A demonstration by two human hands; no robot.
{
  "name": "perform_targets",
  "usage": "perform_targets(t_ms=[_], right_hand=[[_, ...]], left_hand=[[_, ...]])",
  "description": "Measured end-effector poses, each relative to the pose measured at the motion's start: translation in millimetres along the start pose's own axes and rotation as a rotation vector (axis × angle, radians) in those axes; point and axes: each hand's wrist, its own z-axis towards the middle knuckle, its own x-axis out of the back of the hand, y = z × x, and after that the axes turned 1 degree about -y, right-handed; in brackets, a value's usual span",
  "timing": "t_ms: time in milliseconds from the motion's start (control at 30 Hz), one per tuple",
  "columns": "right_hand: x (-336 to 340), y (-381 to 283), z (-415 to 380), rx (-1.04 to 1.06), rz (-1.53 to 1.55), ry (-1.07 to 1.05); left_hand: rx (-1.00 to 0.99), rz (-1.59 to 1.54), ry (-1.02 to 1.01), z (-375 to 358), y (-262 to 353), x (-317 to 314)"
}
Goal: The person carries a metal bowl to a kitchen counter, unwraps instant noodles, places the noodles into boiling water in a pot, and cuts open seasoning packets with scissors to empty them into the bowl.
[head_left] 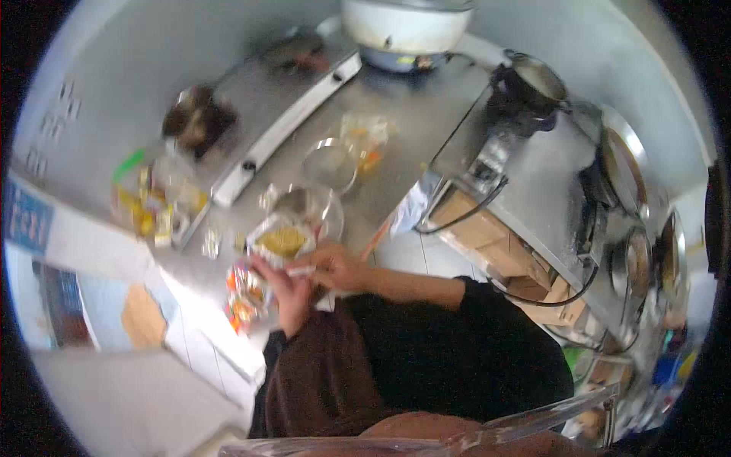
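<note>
Both my hands meet at the counter edge, somewhat blurred. Between them is a thin pale strip [301, 270], too small to identify. My right hand [339, 268] has its fingers closed round one end. My left hand [288, 295] pinches the other end, its fingertips pointing up and left. Just beyond the fingers sits a pale-rimmed container [283, 239] with yellow contents. Behind it stands a clear bowl [332, 217]. Red and orange packets [245, 295] lie left of my left hand, partly covered by it.
A round metal rim [333, 164] and a plastic packet [368, 139] lie farther back. On the left are a stove [285, 114], a dark pot [196, 120] and a bag of yellow packets [156, 202]. A white cooker [407, 29] stands behind; another pot [535, 82] is at right.
</note>
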Motion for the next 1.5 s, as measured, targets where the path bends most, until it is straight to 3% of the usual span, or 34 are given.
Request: perform_targets(t_ms=[33, 100, 200, 300, 400, 467, 567, 633, 733, 900, 967, 1100, 1267, 1367, 1400, 1500], right_hand=[[3, -7, -4, -0.054, -0.030, -0.055], [7, -21, -7, -0.219, 0.038, -0.199], [14, -50, -6, -0.040, -0.068, -0.060], [32, -60, -1, 0.168, -0.327, -0.010], [36, -65, 8, 0.052, -0.510, 0.020], [38, -52, 16, 0.106, -0.496, -0.027], [34, -47, 18, 0.134, -0.481, -0.077], [31, -42, 18, 0.133, -0.438, -0.109], [30, -40, 20, 0.106, -0.448, -0.196], [34, -42, 25, 0.117, -0.538, -0.163], [34, -43, 28, 0.121, -0.531, -0.174], [32, -38, 29, 0.087, -0.382, -0.195], [29, -35, 28, 0.056, -0.104, -0.132], [14, -10, 19, 0.062, -0.136, -0.194], [4, -2, 17, 0.227, -0.164, -0.158], [-2, 6, 25, 0.344, -0.225, -0.144]], left_hand=[[-0.044, 0.206, -0.033, 0, -4, -4], [0.090, -0.058, 0.010, -5, 9, 2], [0.067, -0.244, 0.000, -1, 30, -11], [0.177, -0.561, 0.064, 23, 33, 3], [0.228, -0.734, 0.104, 25, 24, 15], [0.226, -0.689, 0.131, 16, 28, 8], [0.381, -0.876, 0.134, 12, 27, 8], [0.017, 0.077, 0.006, 1, 24, -2], [0.042, -0.142, 0.032, -2, 33, -8], [0.115, -0.543, 0.064, 6, 36, -14], [0.311, -0.716, 0.154, 16, 32, -7], [0.197, -0.588, -0.130, 23, 46, -9], [0.241, -0.497, 0.192, 8, 55, -12], [0.297, -0.409, 0.394, 10, 47, 3], [0.337, -0.420, 0.367, 6, 51, 10], [0.224, -0.498, 0.568, 3, 42, 25]])
